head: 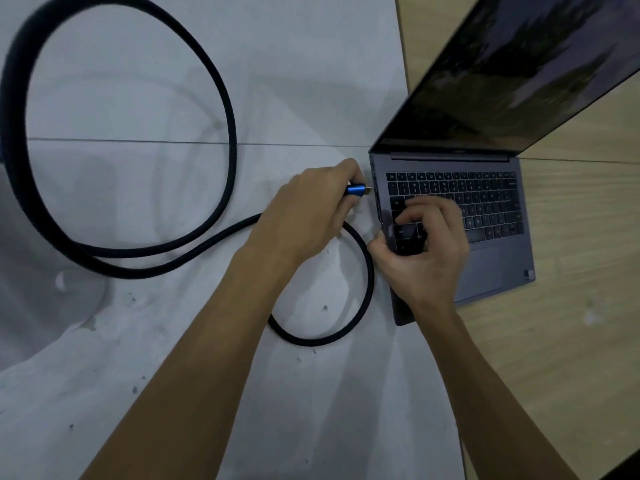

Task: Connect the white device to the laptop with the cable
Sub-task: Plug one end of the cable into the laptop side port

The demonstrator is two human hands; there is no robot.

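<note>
White work surface [145, 341], scuffed and speckled with dark marks; it meets a wood-grain surface [571, 341] on the right. Grey laptop [498, 271] sits open across that boundary, screen dim with a blurred picture, black keyboard [485, 195] facing the person. Key legends too blurred to read; a small sticker at the front right corner of the palm rest is also unreadable.

Thick black braided cable [228, 109] lies on the white surface in one large loop at upper left and a smaller loop near the laptop's left edge.

Left hand [311, 216]: fingers closed around the cable end, holding the blue metal plug [356, 189], whose tip points at the laptop's left side, just short of it, not inserted.

Right hand [426, 251]: fingers curled, resting on the left part of the keyboard, thumb at the laptop's left edge; it grips nothing separate.

White device: cannot be identified in view. No containers seen.
</note>
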